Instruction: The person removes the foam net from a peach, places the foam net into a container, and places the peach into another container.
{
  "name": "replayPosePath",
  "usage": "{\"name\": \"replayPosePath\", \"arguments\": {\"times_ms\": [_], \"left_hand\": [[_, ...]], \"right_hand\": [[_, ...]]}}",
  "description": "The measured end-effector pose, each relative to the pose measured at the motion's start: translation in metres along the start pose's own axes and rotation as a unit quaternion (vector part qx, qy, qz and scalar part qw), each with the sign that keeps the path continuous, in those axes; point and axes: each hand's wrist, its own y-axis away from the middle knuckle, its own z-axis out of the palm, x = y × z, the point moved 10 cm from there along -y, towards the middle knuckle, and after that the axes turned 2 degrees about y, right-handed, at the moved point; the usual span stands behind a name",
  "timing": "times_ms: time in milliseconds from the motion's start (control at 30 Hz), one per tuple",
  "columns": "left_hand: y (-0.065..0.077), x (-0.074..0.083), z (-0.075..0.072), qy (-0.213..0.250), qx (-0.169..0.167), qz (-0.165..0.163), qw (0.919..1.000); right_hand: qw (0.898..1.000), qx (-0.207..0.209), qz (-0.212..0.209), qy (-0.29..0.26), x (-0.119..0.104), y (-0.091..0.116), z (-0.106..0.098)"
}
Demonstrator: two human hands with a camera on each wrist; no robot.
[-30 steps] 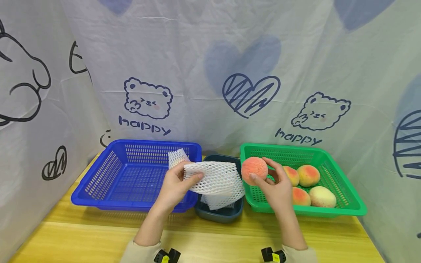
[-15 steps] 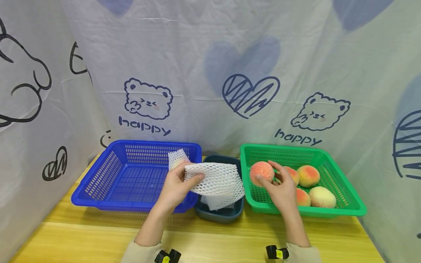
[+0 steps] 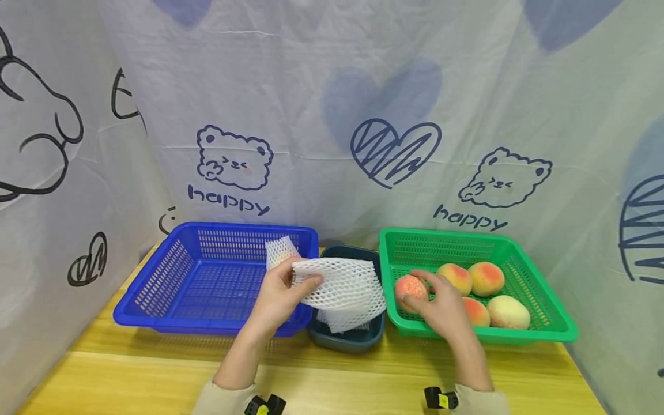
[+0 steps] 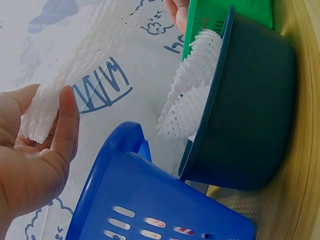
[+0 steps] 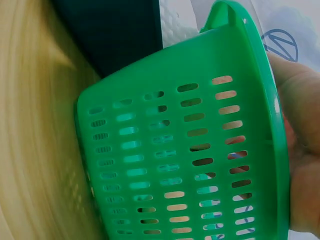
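Between thumb and fingers, my left hand (image 3: 277, 294) pinches one end of a white foam fruit net (image 3: 334, 282). In the left wrist view the foam net (image 4: 65, 65) stretches away from the fingertips. My right hand (image 3: 443, 305) grips a pinkish-orange peach (image 3: 410, 289) down inside the left end of the green basket (image 3: 519, 334). Whether the peach touches the basket floor I cannot tell. Several more peaches (image 3: 486, 278) lie to the right of that hand, one of them pale yellow. In the right wrist view the basket wall hides most of the hand and the peach.
A dark teal bin (image 3: 344, 344) with more white foam nets (image 3: 358, 317) stands between the baskets, below the held net. The blue basket (image 3: 207, 288) at left holds a netted fruit (image 3: 282, 251) in its right back corner. A printed curtain (image 3: 321, 86) hangs behind the wooden table (image 3: 321, 380).
My right hand has carried the peach rightward from beside the foam net and lowered it into the green basket. The left hand and its net stay nearly still.
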Motion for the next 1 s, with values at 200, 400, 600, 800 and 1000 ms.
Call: {"name": "replayPosePath", "arguments": {"times_ms": [200,400,600,800,1000], "left_hand": [[0.000,0.001,0.000,-0.004,0.001,0.008,1.0000],[0.001,-0.001,0.003,0.001,0.002,0.000,1.0000],[0.002,0.000,0.016,0.002,0.014,0.007,0.9999],[0.011,0.002,0.042,-0.069,0.024,0.055,0.9958],[0.021,0.006,0.062,-0.155,0.075,0.138,0.9753]], "right_hand": [[0.999,-0.040,-0.001,0.025,0.001,-0.003,0.009],[0.995,-0.067,-0.004,0.075,0.002,-0.004,0.017],[0.993,-0.084,0.019,0.084,0.006,-0.002,0.021],[0.990,-0.105,0.044,0.078,0.009,-0.001,0.024],[0.990,-0.098,0.045,0.087,0.010,-0.002,0.024]]}}
